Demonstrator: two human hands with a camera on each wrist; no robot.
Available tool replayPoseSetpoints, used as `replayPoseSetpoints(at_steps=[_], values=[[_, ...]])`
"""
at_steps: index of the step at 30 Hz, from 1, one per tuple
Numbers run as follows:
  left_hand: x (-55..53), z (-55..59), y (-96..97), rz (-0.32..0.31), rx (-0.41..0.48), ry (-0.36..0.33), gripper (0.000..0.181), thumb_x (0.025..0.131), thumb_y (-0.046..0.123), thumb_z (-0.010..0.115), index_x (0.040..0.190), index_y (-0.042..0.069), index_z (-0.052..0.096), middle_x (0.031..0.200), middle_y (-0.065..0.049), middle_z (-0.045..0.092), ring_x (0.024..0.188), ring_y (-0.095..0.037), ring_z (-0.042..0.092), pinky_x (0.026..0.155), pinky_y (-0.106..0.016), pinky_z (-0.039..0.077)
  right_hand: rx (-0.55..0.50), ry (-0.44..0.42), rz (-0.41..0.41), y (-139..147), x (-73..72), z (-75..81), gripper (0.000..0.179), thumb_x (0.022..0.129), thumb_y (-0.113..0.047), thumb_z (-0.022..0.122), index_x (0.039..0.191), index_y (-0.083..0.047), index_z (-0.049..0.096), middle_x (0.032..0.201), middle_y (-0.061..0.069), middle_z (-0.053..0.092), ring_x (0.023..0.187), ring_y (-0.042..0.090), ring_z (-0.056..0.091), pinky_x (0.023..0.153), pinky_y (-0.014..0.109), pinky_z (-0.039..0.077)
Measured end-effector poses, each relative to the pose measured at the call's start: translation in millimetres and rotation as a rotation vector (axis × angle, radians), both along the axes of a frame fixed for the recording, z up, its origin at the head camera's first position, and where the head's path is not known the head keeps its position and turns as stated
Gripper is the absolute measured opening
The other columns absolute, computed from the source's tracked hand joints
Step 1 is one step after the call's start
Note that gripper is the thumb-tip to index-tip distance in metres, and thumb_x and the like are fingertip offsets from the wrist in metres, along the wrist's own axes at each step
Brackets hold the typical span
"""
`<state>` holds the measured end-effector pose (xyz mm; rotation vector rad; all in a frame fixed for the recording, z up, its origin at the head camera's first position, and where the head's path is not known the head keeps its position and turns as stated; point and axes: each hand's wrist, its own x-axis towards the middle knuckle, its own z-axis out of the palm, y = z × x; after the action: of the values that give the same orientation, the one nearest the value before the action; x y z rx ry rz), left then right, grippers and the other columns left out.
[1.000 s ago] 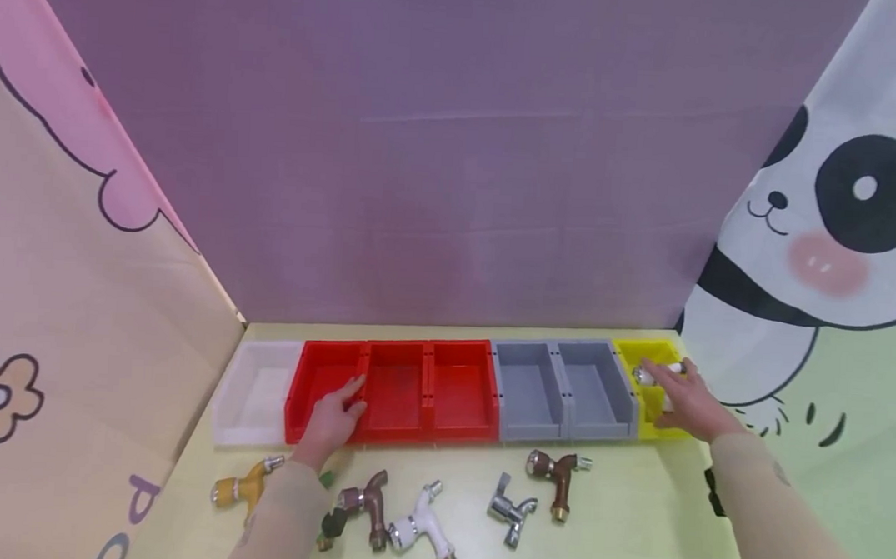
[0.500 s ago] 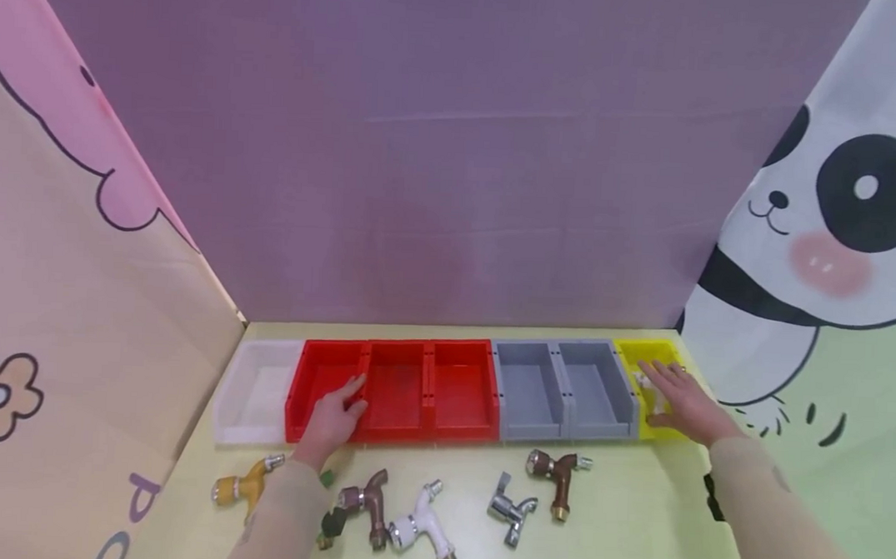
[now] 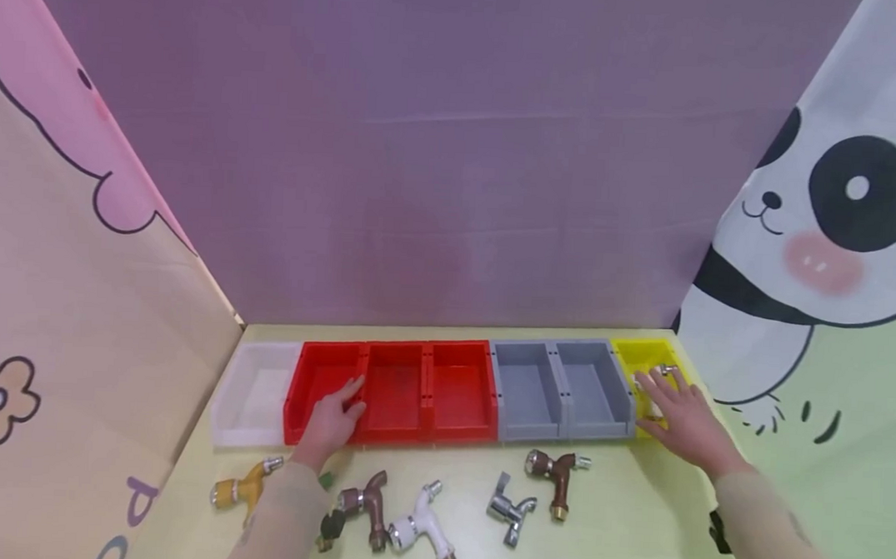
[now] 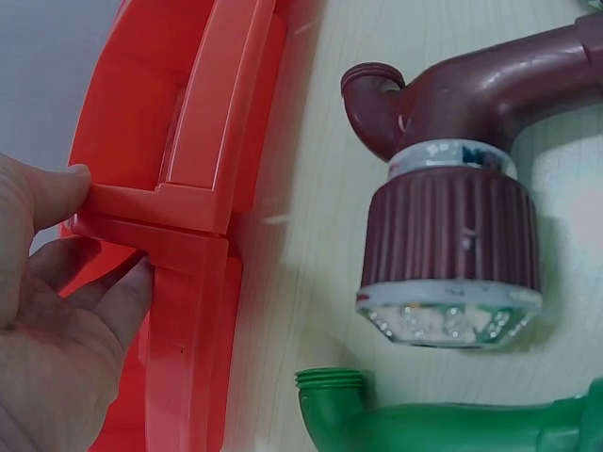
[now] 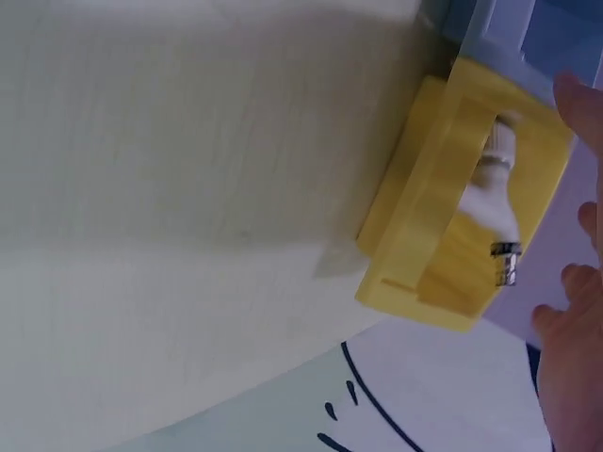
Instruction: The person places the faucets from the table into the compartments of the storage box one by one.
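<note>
Fingers were pinched on the left hand (image 3: 332, 416) and spread, holding nothing, on the right hand (image 3: 685, 422), above the pale desk (image 3: 633, 513). The left gripped two red bins (image 3: 364, 359) at their joined edge; the right hung over the yellow bin (image 5: 424, 217), where a white tap (image 5: 490, 204) lay.

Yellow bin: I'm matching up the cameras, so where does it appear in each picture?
Head: the yellow bin is at the right end of the bin row.
Left wrist: not in it.
Right wrist: the yellow bin is right of centre, with a white tap inside.
Shared landmark: the pale tabletop, visible in all three.
</note>
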<state>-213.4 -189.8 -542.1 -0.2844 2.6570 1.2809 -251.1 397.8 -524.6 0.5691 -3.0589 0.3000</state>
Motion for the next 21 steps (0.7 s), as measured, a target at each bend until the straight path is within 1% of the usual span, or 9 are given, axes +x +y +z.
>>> replayPoseSetpoints(at_steps=[3,6,9,11,12,15,18,20,21], values=[[0.7,0.0,-0.4,-0.002,-0.004,0.005,0.063,0.103,0.018,0.062,0.160,0.022,0.036,0.166,-0.011,0.032,0.148,-0.042,0.033,0.099,-0.046,0.055,-0.006,0.008,-0.016,-9,11.3,-1.7,0.090,0.092,-0.039,0.075,0.164,-0.018,0.025,0.164,0.027,0.024,0.150,0.057,0.006,0.115,0.077,0.010],[1.1,-0.3,-0.8,-0.003,-0.004,0.009,0.063,0.103,0.017,0.062,0.160,0.022,0.036,0.166,-0.011,0.033,0.148,-0.042,0.033,0.097,-0.045,0.056,-0.006,0.045,-0.005,-20,21.9,-4.3,0.093,0.089,-0.044,0.077,0.163,-0.020,0.027,0.165,0.024,0.025,0.150,0.058,0.008,0.114,0.078,0.012],[1.3,-0.6,-1.1,-0.008,-0.008,0.012,0.063,0.103,0.018,0.062,0.160,0.022,0.036,0.166,-0.012,0.032,0.148,-0.043,0.032,0.099,-0.046,0.055,-0.016,0.062,0.015,-33,32.0,-7.1,0.094,0.088,-0.047,0.078,0.163,-0.024,0.028,0.166,0.022,0.024,0.150,0.057,0.010,0.114,0.077,0.013],[1.4,-0.9,-1.1,-0.008,-0.009,0.010,0.063,0.103,0.018,0.062,0.160,0.022,0.035,0.166,-0.012,0.032,0.149,-0.043,0.032,0.102,-0.048,0.054,-0.039,0.074,0.041,-42,38.6,-8.9,0.093,0.087,-0.047,0.079,0.163,-0.025,0.030,0.166,0.021,0.025,0.152,0.055,0.009,0.115,0.077,0.012],[1.1,-1.3,-1.2,-0.008,-0.011,0.009,0.063,0.103,0.018,0.061,0.160,0.022,0.035,0.166,-0.012,0.032,0.149,-0.043,0.031,0.102,-0.049,0.054,-0.045,0.081,0.056,-46,41.9,-10.6,0.093,0.087,-0.048,0.079,0.163,-0.026,0.030,0.167,0.020,0.024,0.152,0.053,0.008,0.116,0.075,0.010],[0.8,-1.8,-1.2,-0.008,-0.014,0.009,0.062,0.103,0.018,0.061,0.160,0.023,0.035,0.166,-0.011,0.032,0.149,-0.043,0.032,0.101,-0.047,0.055,-0.046,0.084,0.088,-58,50.8,-14.4,0.092,0.086,-0.050,0.078,0.162,-0.026,0.032,0.167,0.019,0.023,0.152,0.053,0.010,0.119,0.072,0.009],[1.0,-1.4,-0.8,-0.007,-0.013,0.009,0.062,0.103,0.019,0.061,0.160,0.023,0.036,0.166,-0.011,0.032,0.148,-0.042,0.033,0.099,-0.046,0.056,-0.043,0.101,0.131,-70,59.4,-19.9,0.091,0.086,-0.052,0.078,0.161,-0.024,0.034,0.168,0.017,0.022,0.152,0.053,0.011,0.123,0.065,0.003],[1.5,-1.4,-0.8,-0.006,-0.013,0.010,0.062,0.103,0.019,0.061,0.160,0.023,0.035,0.166,-0.012,0.032,0.148,-0.042,0.033,0.100,-0.047,0.055,-0.041,0.130,0.168,-78,64.3,-23.8,0.091,0.084,-0.052,0.079,0.160,-0.022,0.037,0.167,0.018,0.026,0.152,0.051,0.013,0.123,0.064,0.006],[1.8,-1.0,-0.6,-0.005,-0.012,0.010,0.062,0.103,0.019,0.061,0.160,0.024,0.036,0.166,-0.011,0.032,0.149,-0.042,0.032,0.102,-0.048,0.054,-0.044,0.153,0.195,-81,66.4,-26.9,0.091,0.083,-0.052,0.079,0.159,-0.020,0.039,0.166,0.018,0.028,0.153,0.051,0.013,0.124,0.062,0.005]])
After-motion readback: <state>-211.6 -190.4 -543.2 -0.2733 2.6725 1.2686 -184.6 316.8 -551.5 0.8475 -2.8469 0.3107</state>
